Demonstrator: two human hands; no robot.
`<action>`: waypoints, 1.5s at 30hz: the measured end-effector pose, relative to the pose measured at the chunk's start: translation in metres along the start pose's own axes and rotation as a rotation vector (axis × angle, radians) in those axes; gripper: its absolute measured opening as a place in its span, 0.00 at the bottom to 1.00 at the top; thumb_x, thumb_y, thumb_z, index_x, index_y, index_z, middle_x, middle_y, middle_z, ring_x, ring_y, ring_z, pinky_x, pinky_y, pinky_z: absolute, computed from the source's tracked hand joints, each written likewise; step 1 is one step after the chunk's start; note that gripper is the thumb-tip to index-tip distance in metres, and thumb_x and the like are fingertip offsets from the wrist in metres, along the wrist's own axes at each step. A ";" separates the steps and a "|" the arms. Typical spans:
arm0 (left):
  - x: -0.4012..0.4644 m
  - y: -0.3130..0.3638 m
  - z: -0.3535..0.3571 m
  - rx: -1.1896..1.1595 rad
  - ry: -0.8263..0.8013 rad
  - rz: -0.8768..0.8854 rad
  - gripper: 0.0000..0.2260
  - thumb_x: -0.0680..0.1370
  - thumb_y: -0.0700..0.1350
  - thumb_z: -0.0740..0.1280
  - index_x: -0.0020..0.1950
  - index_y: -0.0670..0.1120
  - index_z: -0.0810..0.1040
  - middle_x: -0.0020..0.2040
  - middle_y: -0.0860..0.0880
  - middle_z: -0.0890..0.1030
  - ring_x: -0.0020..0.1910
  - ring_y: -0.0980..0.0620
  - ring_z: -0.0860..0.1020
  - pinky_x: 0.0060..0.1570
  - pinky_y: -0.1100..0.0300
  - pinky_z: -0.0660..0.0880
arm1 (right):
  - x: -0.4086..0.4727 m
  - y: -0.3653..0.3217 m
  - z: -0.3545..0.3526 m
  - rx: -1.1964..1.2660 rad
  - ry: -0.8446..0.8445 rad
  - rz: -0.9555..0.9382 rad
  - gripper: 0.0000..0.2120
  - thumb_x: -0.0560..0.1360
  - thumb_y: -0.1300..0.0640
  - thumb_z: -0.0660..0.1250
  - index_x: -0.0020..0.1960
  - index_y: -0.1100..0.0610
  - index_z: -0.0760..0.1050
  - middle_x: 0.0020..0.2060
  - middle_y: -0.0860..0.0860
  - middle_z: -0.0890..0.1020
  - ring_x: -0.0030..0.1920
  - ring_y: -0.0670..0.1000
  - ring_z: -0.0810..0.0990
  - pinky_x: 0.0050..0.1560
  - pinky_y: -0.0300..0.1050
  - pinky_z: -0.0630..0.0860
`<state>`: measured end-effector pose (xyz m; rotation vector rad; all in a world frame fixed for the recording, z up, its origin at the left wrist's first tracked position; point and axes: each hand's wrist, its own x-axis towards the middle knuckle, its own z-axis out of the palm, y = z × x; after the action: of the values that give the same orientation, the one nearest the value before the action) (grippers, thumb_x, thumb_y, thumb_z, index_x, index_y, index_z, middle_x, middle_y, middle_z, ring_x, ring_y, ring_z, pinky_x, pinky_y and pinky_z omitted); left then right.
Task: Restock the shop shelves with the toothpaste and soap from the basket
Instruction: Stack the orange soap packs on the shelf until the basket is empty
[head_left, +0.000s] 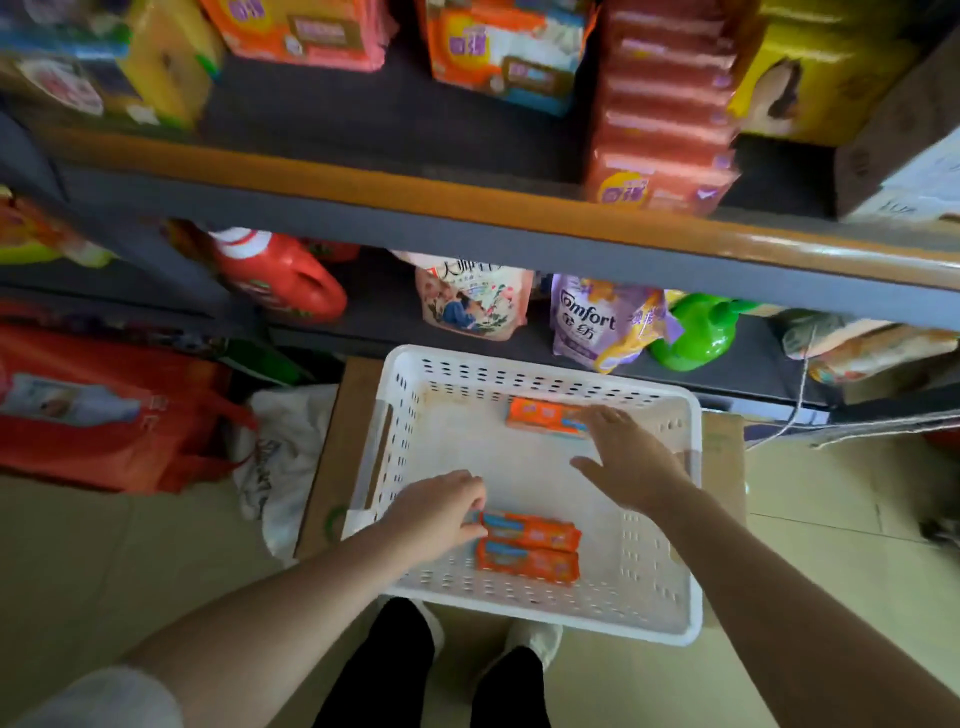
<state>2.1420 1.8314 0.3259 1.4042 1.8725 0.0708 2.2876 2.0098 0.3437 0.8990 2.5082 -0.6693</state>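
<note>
A white perforated basket (670, 587) sits on a cardboard box in front of the shelves. Inside it lie three orange packs. Two lie side by side near the front: one (535, 530) and one (527, 565) below it. My left hand (441, 514) touches the left end of the upper one, fingers curled around it. A third orange pack (540, 415) rests by the far wall. My right hand (628, 457) hovers over its right end with fingers spread, covering that end.
The shelf edge (467, 218) runs across above the basket. The lower shelf holds a red detergent jug (280, 280), a purple Comfort pouch (597, 322) and a green bottle (696, 332). A red bag (104, 410) stands left on the floor. The upper shelf carries orange packs.
</note>
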 end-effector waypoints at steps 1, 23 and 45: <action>0.006 0.000 0.009 -0.019 0.000 -0.015 0.11 0.75 0.51 0.66 0.53 0.47 0.72 0.53 0.50 0.76 0.47 0.51 0.76 0.48 0.56 0.74 | 0.010 0.002 0.009 -0.040 -0.026 -0.009 0.25 0.76 0.53 0.63 0.70 0.56 0.61 0.70 0.52 0.66 0.71 0.53 0.62 0.67 0.48 0.65; 0.049 -0.020 0.053 -0.083 -0.165 -0.120 0.20 0.76 0.51 0.64 0.66 0.48 0.69 0.64 0.49 0.72 0.60 0.49 0.73 0.59 0.54 0.72 | 0.035 0.023 0.042 0.597 -0.111 0.147 0.15 0.73 0.50 0.67 0.48 0.62 0.75 0.39 0.59 0.78 0.38 0.52 0.73 0.38 0.45 0.69; -0.060 0.007 -0.116 -0.469 0.571 -0.002 0.26 0.65 0.61 0.65 0.56 0.46 0.76 0.49 0.54 0.77 0.48 0.57 0.76 0.42 0.70 0.69 | -0.030 -0.107 -0.154 1.050 0.344 -0.120 0.06 0.73 0.63 0.68 0.39 0.54 0.77 0.25 0.41 0.80 0.29 0.36 0.75 0.32 0.31 0.72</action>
<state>2.0827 1.8292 0.4417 1.1159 2.1130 0.9331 2.2076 2.0079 0.5162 1.2501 2.4150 -2.1228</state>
